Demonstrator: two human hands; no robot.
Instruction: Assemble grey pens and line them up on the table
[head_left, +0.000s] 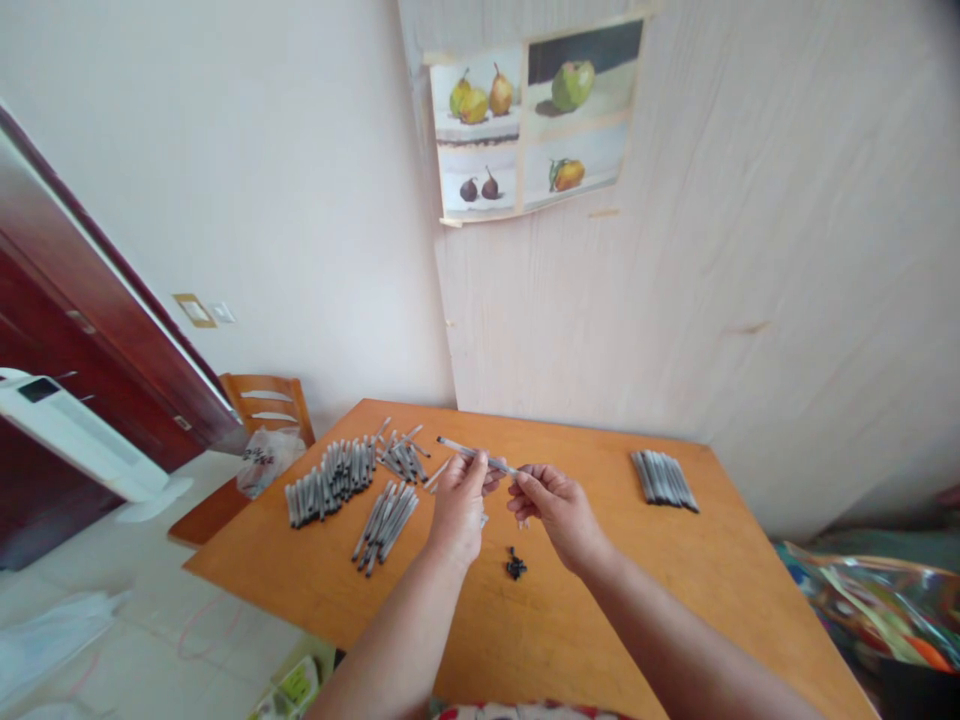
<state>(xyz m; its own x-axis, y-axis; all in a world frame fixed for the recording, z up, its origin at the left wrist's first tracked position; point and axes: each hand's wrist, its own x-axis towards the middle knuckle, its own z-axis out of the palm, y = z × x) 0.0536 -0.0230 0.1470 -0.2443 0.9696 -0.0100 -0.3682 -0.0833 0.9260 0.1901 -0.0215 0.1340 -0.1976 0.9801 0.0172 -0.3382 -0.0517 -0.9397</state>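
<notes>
A slim clear pen (459,446) with a dark end is held slantwise above the table. My left hand (461,500) grips its middle between thumb and fingers. At the pen's right end, my right hand (551,505) pinches with thumb and forefinger. Just below the hands lies a small heap of black pen parts (515,565). Left of my hands are a large pile of similar pens (334,480), a looser bunch of pens (386,520) and some scattered pens (405,455). A neat row of pens (665,480) rests at the far right.
The wooden table (600,640) stands against a wall with a fruit poster (536,120). A wooden chair (266,400) with a plastic bag (270,460) is at the left. A white tower appliance (82,435) leans into view near the red door. Bagged items (892,610) sit beyond the right edge.
</notes>
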